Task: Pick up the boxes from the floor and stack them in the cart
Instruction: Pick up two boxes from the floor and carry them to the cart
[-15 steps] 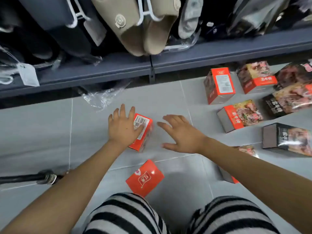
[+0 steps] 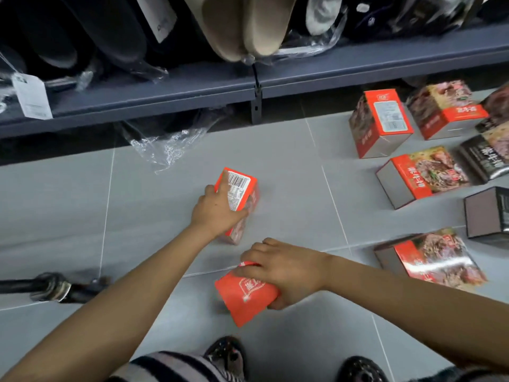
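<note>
- Grey tiled floor (image 2: 289, 166), dark shelf (image 2: 330, 75) along the far edge with hanging goods above.
- Loose pile of boxes (image 2: 424, 175) on the floor at right, red and black, lying on their sides.
- Left hand (image 2: 217, 213) grip closed around upright red box (image 2: 242, 194), barcode face up, on the floor.
- Right hand (image 2: 286, 271) grip closed on second red box (image 2: 245, 293), tilted, nearer the feet.
</note>
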The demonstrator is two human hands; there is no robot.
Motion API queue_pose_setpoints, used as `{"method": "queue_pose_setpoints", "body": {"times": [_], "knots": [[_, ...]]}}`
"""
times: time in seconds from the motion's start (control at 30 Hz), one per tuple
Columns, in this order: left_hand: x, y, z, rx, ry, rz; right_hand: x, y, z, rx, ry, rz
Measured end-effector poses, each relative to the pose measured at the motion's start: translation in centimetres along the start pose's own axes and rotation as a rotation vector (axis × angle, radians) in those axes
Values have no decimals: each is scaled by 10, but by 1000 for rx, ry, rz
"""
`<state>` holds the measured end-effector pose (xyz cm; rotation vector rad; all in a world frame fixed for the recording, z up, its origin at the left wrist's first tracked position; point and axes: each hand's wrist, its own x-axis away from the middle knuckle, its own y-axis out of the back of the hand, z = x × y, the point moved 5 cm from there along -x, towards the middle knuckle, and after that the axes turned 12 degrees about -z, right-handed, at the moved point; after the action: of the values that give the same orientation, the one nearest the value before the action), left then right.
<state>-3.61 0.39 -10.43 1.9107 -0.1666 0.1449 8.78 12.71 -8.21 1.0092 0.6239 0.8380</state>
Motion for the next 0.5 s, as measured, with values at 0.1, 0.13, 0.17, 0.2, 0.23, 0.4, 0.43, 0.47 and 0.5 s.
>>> {"method": "queue_pose_setpoints", "body": {"times": [0.1, 0.13, 0.17, 0.2, 0.23, 0.4, 0.43, 0.47, 0.5], "knots": [[-7, 4, 4, 71, 44, 32, 17, 13, -23, 37, -102, -44], [-9, 4, 3, 69, 47, 39, 24, 19, -34, 57, -153, -54], [-9, 5, 2, 61, 50, 44, 31, 24, -44, 76, -209, -70], [-10, 4, 1, 56, 55, 43, 39, 30, -54, 90, -269, -86], [-11, 4, 0, 51, 60, 34, 47, 36, -64, 102, -325, -107], [-14, -1, -7, 64, 84, -5, 85, 60, -102, 101, -618, -247], [-16, -1, -9, 58, 94, -6, 91, 64, -108, 101, -674, -276], [-19, -1, -11, 49, 102, -6, 96, 67, -114, 99, -724, -299], [-21, 0, -14, 39, 103, -8, 100, 70, -119, 98, -765, -321]]}}
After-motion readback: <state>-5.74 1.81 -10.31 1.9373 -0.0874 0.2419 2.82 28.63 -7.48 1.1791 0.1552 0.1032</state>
